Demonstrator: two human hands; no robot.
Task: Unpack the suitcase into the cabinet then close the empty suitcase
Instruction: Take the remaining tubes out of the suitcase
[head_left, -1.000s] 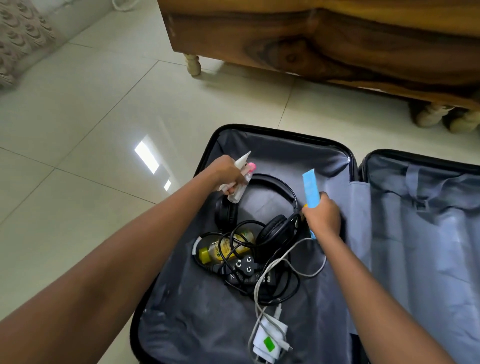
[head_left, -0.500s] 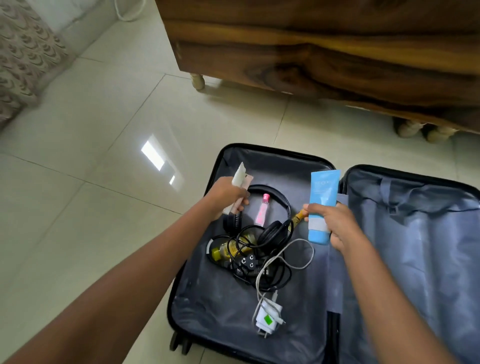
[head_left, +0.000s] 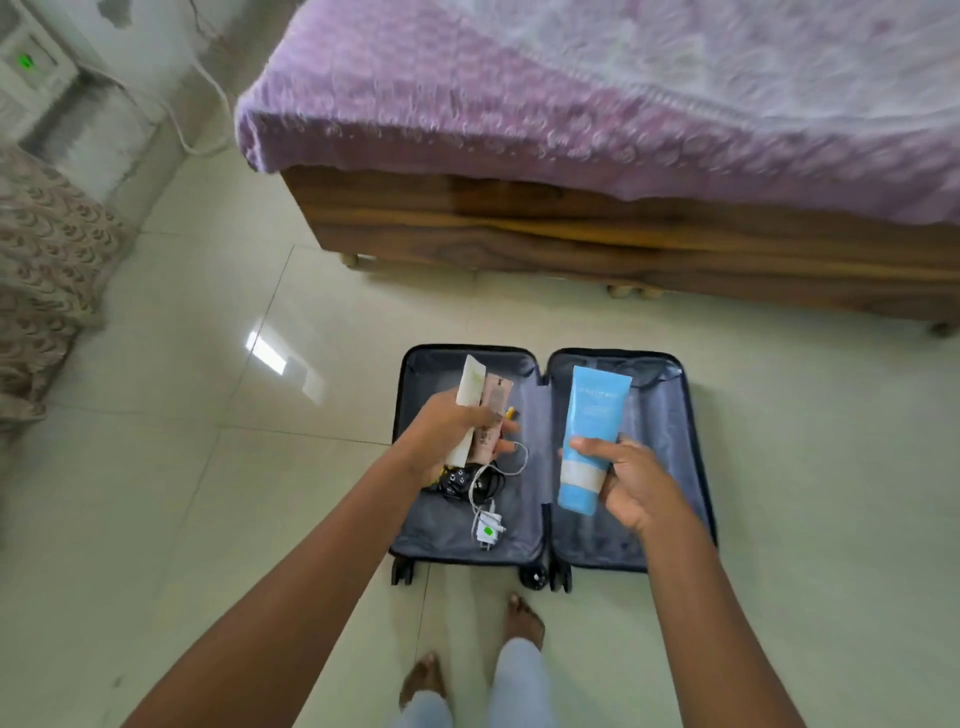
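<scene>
Hands both full: my left hand (head_left: 451, 434) grips two tubes (head_left: 477, 410) (white, pink), my right hand (head_left: 631, 486) a blue tube (head_left: 592, 436), above the open suitcase (head_left: 670, 358).

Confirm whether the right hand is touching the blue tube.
Touching. The head view shows the right hand gripping the blue tube, thumb and fingers curled round its lower half.
</scene>
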